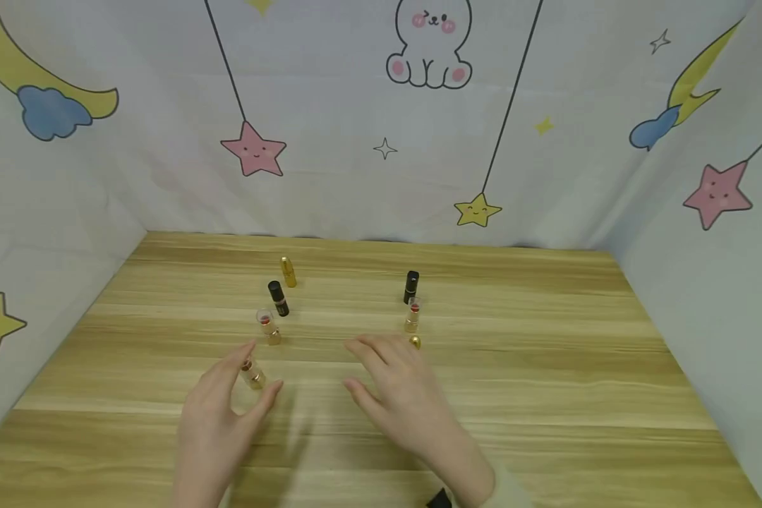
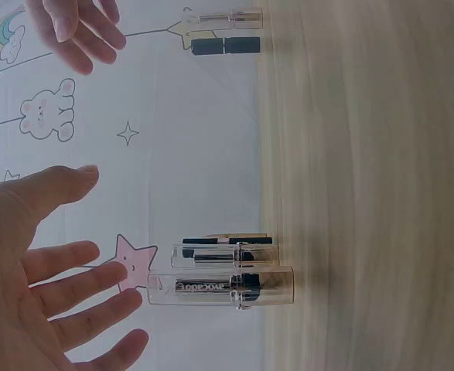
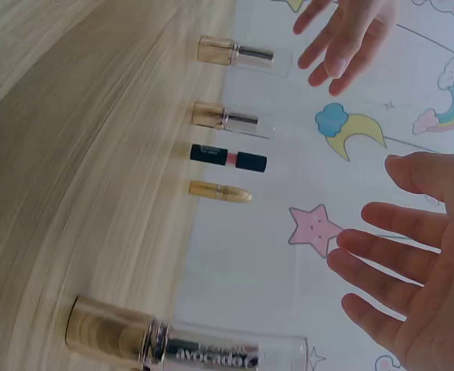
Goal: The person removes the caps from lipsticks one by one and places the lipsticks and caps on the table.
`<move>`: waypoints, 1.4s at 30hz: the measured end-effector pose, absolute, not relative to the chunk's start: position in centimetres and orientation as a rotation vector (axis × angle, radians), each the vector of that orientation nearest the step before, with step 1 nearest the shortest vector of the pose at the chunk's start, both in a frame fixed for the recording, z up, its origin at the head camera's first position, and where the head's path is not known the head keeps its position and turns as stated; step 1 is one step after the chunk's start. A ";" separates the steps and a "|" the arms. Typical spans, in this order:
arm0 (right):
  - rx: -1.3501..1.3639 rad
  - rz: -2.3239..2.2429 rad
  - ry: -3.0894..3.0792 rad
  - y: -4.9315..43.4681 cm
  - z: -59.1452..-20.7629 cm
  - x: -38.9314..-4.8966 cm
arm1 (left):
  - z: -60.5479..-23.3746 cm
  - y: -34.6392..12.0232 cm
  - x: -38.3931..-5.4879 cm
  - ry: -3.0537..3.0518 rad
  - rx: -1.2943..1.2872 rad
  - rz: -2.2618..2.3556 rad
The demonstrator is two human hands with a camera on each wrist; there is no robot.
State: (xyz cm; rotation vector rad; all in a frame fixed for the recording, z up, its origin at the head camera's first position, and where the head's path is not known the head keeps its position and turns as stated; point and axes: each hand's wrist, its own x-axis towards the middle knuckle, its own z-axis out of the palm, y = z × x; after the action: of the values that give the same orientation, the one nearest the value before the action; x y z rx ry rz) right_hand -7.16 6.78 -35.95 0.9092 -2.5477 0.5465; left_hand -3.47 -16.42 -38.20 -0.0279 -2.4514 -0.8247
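My left hand (image 1: 216, 413) hovers over the table with thumb and fingers spread, holding nothing. Nearest to it stands a clear-capped lipstick (image 1: 252, 373), partly behind its fingers in the head view; the left wrist view shows a gap between them. Behind it, in a slanting row, are another clear-capped lipstick (image 1: 269, 327), a black lipstick (image 1: 279, 298) and a gold lipstick (image 1: 288, 271), all upright. My right hand (image 1: 400, 388), also with fingers apart and nothing held, is before a gold-topped lipstick (image 1: 415, 342), mostly hidden. Beyond stand a clear-capped lipstick (image 1: 413, 316) and a black lipstick (image 1: 410, 288).
The wood-grain table (image 1: 546, 381) meets a white printed curtain (image 1: 330, 106) at the back, and the curtain continues along both sides. A small dark object (image 1: 440, 499) shows beside the right wrist at the lower edge.
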 end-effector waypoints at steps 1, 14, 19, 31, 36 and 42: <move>0.916 0.543 -2.555 6.6 -35.9 -7.2 | -38.2 -16.5 -3.4 -2.471 0.002 -0.843; 1.010 0.514 -2.650 3.6 -36.0 -7.8 | -38.1 -18.1 -4.0 -2.571 0.330 -1.143; 1.030 0.522 -2.650 2.5 -36.5 -8.1 | -38.2 -18.9 -4.2 -2.649 0.412 -1.204; 1.081 0.509 -2.648 -0.2 -37.1 -8.7 | -39.1 -20.5 -4.4 -2.788 0.415 -1.418; 1.108 0.466 -2.654 -1.5 -37.0 -9.0 | -39.5 -20.8 -4.8 -2.877 0.470 -1.443; 1.170 0.363 -2.663 -2.9 -36.9 -9.3 | -40.0 -21.1 -5.3 -2.928 0.482 -1.375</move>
State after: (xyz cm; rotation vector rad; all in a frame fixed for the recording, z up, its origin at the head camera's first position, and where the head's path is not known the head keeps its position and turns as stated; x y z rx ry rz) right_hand -9.34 -2.92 -36.89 1.1696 -2.6628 0.3628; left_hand -5.34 -21.11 -39.98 0.4822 -2.9282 -1.3752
